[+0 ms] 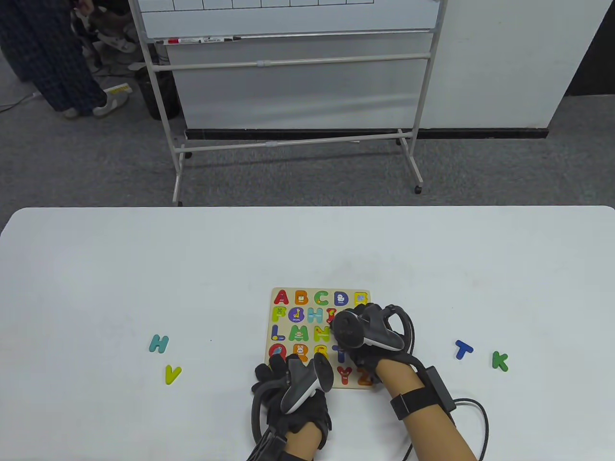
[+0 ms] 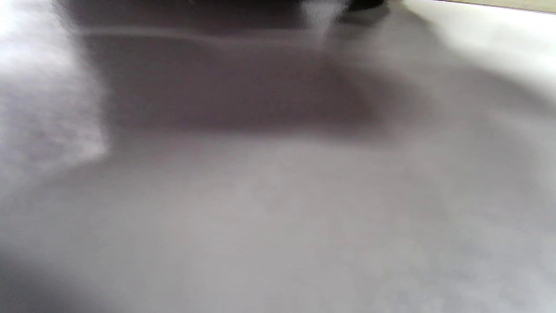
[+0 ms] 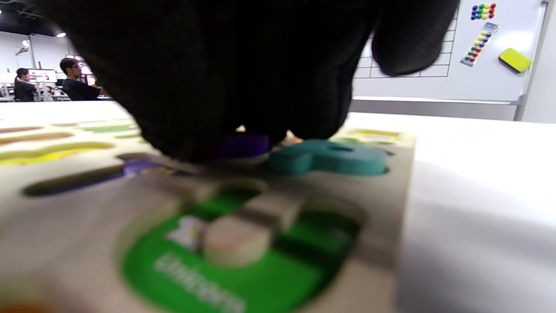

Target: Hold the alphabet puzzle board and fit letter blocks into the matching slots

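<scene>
The wooden alphabet puzzle board [image 1: 284, 370] lies on the white table, most slots filled with coloured letters. My left hand [image 1: 275, 373] rests on its near left corner and holds it down. My right hand [image 1: 356, 311] is over the board's right side. In the right wrist view its fingers [image 3: 226, 87] press on a purple letter block [image 3: 243, 145] on the board [image 3: 78, 217], next to a seated teal letter [image 3: 330, 158]. An empty green slot [image 3: 260, 269] lies just in front. The left wrist view shows only blurred table.
Loose letters lie on the table: a teal H [image 1: 159, 344] and yellow V [image 1: 172, 374] to the left, a blue T [image 1: 463, 349] and green K [image 1: 499, 360] to the right. A whiteboard stand [image 1: 288, 62] is beyond the far edge.
</scene>
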A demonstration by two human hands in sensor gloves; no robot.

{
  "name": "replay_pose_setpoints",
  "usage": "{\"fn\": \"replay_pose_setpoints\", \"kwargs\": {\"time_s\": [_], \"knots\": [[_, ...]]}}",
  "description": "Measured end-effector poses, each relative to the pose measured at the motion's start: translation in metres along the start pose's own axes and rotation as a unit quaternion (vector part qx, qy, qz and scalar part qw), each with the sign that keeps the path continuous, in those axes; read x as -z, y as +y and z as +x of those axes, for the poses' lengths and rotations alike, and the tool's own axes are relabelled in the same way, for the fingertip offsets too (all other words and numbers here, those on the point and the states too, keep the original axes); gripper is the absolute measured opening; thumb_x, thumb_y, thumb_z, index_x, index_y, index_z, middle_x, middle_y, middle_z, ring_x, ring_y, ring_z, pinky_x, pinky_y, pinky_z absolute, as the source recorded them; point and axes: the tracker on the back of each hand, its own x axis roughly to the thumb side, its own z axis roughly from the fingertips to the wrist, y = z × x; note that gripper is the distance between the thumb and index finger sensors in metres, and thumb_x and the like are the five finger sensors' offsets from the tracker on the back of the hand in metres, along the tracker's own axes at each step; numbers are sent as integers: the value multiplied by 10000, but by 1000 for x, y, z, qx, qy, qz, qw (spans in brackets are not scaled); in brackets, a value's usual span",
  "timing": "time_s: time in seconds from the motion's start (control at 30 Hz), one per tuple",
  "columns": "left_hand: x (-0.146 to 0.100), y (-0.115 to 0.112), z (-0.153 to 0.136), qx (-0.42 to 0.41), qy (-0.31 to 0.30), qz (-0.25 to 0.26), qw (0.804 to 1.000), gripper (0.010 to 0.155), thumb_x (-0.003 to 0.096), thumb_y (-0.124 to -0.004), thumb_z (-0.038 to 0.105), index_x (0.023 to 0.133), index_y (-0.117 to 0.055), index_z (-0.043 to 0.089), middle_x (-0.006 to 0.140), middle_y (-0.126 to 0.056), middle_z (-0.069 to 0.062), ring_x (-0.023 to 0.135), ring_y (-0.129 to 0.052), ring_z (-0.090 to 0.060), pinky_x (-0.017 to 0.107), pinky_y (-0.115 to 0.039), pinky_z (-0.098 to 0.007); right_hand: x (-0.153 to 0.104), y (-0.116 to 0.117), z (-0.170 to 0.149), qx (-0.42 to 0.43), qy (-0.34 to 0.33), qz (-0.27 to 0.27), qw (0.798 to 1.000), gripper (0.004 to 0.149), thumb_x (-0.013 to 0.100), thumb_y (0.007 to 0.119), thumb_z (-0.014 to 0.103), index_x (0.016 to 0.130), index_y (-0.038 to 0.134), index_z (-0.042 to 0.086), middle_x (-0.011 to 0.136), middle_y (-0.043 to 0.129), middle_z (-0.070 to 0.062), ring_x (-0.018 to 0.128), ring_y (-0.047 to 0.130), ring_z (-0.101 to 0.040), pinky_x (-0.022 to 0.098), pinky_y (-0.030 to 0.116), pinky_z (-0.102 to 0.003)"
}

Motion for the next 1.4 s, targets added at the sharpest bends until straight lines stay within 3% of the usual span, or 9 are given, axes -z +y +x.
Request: {"fn": "replay_pose_setpoints", "kwargs": {"time_s": [0.17,0.27,0.4,0.63,0.8,1.0,1.23,1.4], "knots": [[0,0,0,0,-1,0,1000,799,521,-454,483,1046,-117,-17,1058,-97,-375,939,-199,-711,640,-370,-752,-2,-3,1,0,5,33,999,472,378,950,331,844,941,258,914,964,-38,832,963,-309,664,670,-590],[0,0,0,2,0,-1,1000,800,521,-453,483,1045,-115,-18,1057,-97,-377,938,-200,-713,640,-371,-753,-7,-11,-5,13,15,53,998,555,400,907,382,939,855,262,1046,806,-97,907,877,-349,681,628,-611],[0,0,0,2,-1,-1,1000,800,521,-452,482,1045,-115,-20,1056,-97,-378,937,-201,-714,639,-371,-754,-20,-35,-28,60,51,9,997,631,400,901,395,999,775,239,1085,733,-116,939,827,-372,690,599,-626],[0,0,0,4,-1,-1,1000,800,521,-450,483,1045,-113,-19,1056,-94,-379,937,-200,-715,639,-370,-754,-55,-54,-89,9,149,21,989,685,399,906,417,1035,721,243,1093,721,-126,960,799,-391,705,560,-650],[0,0,0,3,-1,-2,1000,801,522,-450,482,1044,-113,-22,1056,-95,-380,935,-200,-716,638,-369,-755,-87,-42,-134,-12,227,97,969,733,400,914,423,1065,675,228,1099,705,-128,962,788,-391,711,539,-658],[0,0,1,3,-1,-2,1000,801,521,-449,481,1044,-111,-23,1054,-94,-384,935,-198,-717,637,-369,-756,-113,-23,-159,-22,270,156,950,747,402,920,421,1074,662,224,1103,695,-133,958,782,-387,715,527,-657],[0,0,1,3,-1,-1,1000,800,521,-448,482,1044,-111,-21,1055,-93,-381,936,-197,-715,638,-368,-755,-120,-11,-164,-26,277,158,947,717,409,924,378,1059,687,192,1070,737,-146,874,863,-365,682,616,-612],[0,0,1,3,-1,-2,1000,800,521,-448,482,1044,-109,-20,1056,-91,-381,936,-194,-717,639,-368,-755,-120,-8,-163,-24,275,121,954,652,406,932,309,1015,756,155,1011,798,-170,779,949,-341,627,699,-583]]}}
